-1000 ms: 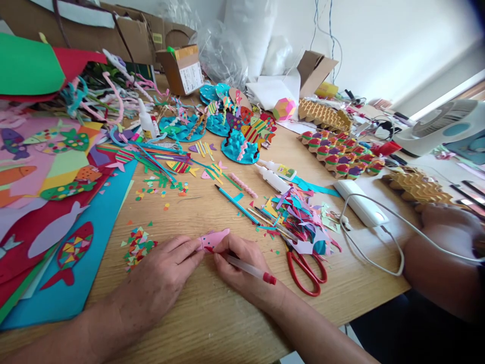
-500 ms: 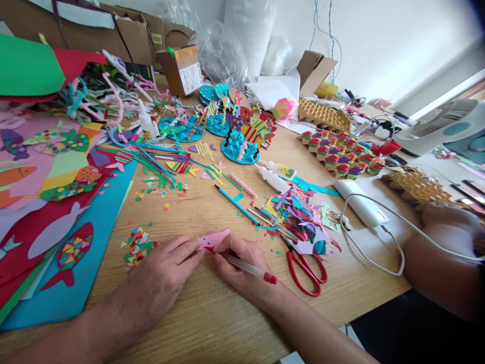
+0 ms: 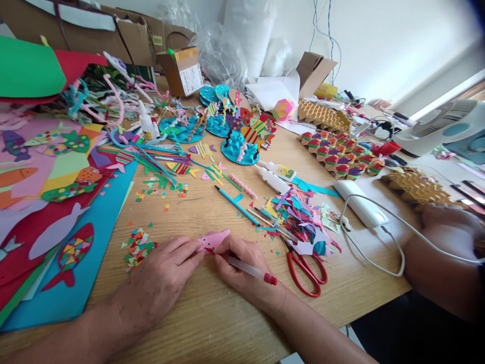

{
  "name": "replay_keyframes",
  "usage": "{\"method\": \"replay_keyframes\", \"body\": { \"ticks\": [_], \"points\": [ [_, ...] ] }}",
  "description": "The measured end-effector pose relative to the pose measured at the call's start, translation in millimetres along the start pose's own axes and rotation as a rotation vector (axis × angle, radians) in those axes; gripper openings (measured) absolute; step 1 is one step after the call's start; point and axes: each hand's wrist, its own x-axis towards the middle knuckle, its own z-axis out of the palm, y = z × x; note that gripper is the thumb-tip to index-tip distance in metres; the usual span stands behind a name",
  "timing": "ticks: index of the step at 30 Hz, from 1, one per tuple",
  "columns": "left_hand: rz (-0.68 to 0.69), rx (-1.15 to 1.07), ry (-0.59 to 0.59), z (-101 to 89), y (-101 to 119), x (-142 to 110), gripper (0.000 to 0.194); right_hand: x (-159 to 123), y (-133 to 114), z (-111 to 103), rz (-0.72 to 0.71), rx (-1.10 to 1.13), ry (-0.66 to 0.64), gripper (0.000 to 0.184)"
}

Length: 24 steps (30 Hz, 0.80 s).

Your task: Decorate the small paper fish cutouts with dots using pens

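Note:
A small pink paper fish [image 3: 213,241] with dark and red dots lies between my hands near the table's front edge. My left hand [image 3: 162,270] grips its left end, fingers together. My right hand [image 3: 244,268] is closed around a clear pen with a red end [image 3: 253,270]. The pen's tip is at the fish's lower edge, largely hidden by my fingers. Left of my left hand is a heap of tiny coloured paper triangles [image 3: 139,248]. Red-handled scissors [image 3: 307,273] rest to the right of my right hand.
Paper scraps [image 3: 303,217], glue bottles [image 3: 273,179] and a blue pen [image 3: 237,205] lie beyond my hands. Coloured sheets [image 3: 96,263] cover the left side. A white power strip [image 3: 359,203] with a cable and another person's arm [image 3: 441,253] are at the right.
Both hands keep almost the same place, with the pink paper fish and the pen still in them. A few more red marks seem to show on the fish.

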Motion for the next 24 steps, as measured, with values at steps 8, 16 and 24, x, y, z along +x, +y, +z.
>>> {"method": "replay_keyframes", "body": {
  "ticks": [8,16,24],
  "points": [
    [0.007,0.006,0.006,0.3,0.4,0.5,0.04,0.3,0.4,0.1,0.0,0.009,0.003,0.008],
    [-0.002,0.015,0.0,0.6,0.9,-0.5,0.04,0.2,-0.8,-0.4,-0.001,0.011,0.0,0.008],
    [0.004,0.023,-0.002,2.2,0.2,-1.2,0.04,0.6,1.9,1.1,-0.025,0.005,0.024,0.008]
  ]
}}
